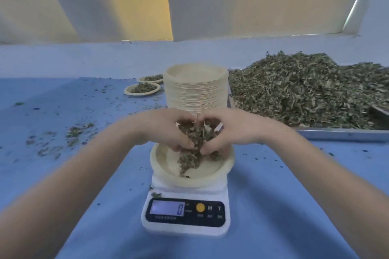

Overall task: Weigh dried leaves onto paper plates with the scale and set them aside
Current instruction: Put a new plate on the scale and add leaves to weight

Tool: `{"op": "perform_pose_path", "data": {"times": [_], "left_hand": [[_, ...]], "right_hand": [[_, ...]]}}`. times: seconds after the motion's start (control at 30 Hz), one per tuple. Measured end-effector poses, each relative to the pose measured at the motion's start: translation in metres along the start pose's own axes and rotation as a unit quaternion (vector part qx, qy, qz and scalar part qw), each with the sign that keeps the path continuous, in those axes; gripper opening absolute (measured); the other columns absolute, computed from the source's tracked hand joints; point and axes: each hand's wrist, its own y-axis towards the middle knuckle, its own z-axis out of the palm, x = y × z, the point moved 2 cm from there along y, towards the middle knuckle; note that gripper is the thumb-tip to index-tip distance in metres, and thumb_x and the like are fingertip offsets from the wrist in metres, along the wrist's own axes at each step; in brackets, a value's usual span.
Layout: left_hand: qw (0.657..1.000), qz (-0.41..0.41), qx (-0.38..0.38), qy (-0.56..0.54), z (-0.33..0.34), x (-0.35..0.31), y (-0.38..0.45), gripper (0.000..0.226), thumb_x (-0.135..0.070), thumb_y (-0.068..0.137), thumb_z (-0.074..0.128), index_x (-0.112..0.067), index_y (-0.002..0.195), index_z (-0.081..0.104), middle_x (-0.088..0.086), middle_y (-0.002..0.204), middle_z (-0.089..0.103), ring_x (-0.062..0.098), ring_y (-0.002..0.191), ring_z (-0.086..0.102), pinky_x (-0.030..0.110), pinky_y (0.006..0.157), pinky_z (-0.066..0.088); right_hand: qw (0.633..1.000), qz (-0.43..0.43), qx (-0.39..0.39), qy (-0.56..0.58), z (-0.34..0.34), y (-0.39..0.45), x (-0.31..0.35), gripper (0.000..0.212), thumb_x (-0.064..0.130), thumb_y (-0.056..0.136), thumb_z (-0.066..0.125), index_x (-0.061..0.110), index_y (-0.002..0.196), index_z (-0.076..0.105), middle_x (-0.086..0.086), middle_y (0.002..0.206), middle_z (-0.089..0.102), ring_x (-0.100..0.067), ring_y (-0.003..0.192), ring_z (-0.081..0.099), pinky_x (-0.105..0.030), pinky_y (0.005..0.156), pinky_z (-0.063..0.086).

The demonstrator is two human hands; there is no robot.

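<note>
A white digital scale stands on the blue table, its display reading 0. A cream paper plate sits on its platform. Above the plate, my left hand and my right hand are cupped together around a handful of dried leaves. Some leaves are falling from between my hands into the plate. The fingers of both hands curl round the bunch.
A tall stack of empty paper plates stands just behind my hands. A metal tray at the right holds a big pile of dried leaves. Two filled plates lie at the back left. Loose leaf bits scatter the table's left side.
</note>
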Motion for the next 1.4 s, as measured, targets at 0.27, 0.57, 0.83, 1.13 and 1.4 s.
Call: {"op": "perform_pose_path", "data": {"times": [0.27, 0.57, 0.83, 1.13, 1.4], "left_hand": [[0.992, 0.009, -0.12, 0.027, -0.022, 0.023, -0.012, 0.027, -0.024, 0.089, 0.062, -0.041, 0.109, 0.06, -0.015, 0.119, 0.057, 0.002, 0.07, 0.062, 0.011, 0.053, 0.047], [0.983, 0.014, -0.185, -0.019, -0.014, 0.035, 0.0, 0.012, -0.013, 0.085, 0.063, -0.022, 0.085, 0.071, -0.007, 0.079, 0.067, 0.007, 0.066, 0.059, 0.013, 0.049, 0.048], [0.975, 0.072, -0.21, 0.016, 0.0, 0.023, 0.007, 0.003, -0.027, 0.081, 0.068, -0.029, 0.08, 0.069, -0.011, 0.086, 0.068, -0.003, 0.073, 0.058, 0.018, 0.065, 0.044], [0.968, 0.102, -0.226, 0.041, 0.007, 0.0, 0.027, 0.006, -0.026, 0.078, 0.07, -0.026, 0.083, 0.067, -0.012, 0.088, 0.066, -0.001, 0.076, 0.057, 0.018, 0.068, 0.043], [0.946, -0.064, -0.286, 0.141, 0.012, 0.054, 0.009, 0.03, -0.033, 0.093, 0.052, -0.021, 0.119, 0.054, 0.0, 0.109, 0.058, 0.015, 0.089, 0.053, 0.026, 0.071, 0.035]], "right_hand": [[0.998, -0.003, -0.052, -0.038, -0.011, -0.001, -0.007, 0.037, 0.063, 0.065, 0.071, 0.052, 0.099, 0.064, 0.017, 0.102, 0.066, 0.003, 0.073, 0.065, -0.008, 0.056, 0.045], [0.992, -0.023, -0.118, -0.027, 0.002, 0.005, -0.007, 0.025, 0.049, 0.073, 0.073, 0.037, 0.095, 0.069, 0.016, 0.094, 0.069, 0.001, 0.077, 0.065, -0.017, 0.073, 0.048], [0.99, -0.043, -0.128, -0.037, 0.003, 0.007, -0.004, 0.019, 0.048, 0.074, 0.073, 0.039, 0.09, 0.069, 0.018, 0.091, 0.07, 0.005, 0.076, 0.064, -0.01, 0.07, 0.044], [0.987, -0.052, -0.154, 0.006, -0.01, -0.004, -0.022, 0.03, 0.047, 0.07, 0.076, 0.034, 0.096, 0.068, 0.015, 0.093, 0.069, 0.006, 0.072, 0.062, -0.006, 0.062, 0.043], [0.996, 0.037, 0.033, -0.072, 0.007, -0.021, -0.058, 0.139, 0.078, 0.029, 0.072, 0.037, 0.149, 0.015, 0.021, 0.129, 0.042, 0.005, 0.105, 0.05, -0.016, 0.087, 0.042]]}}
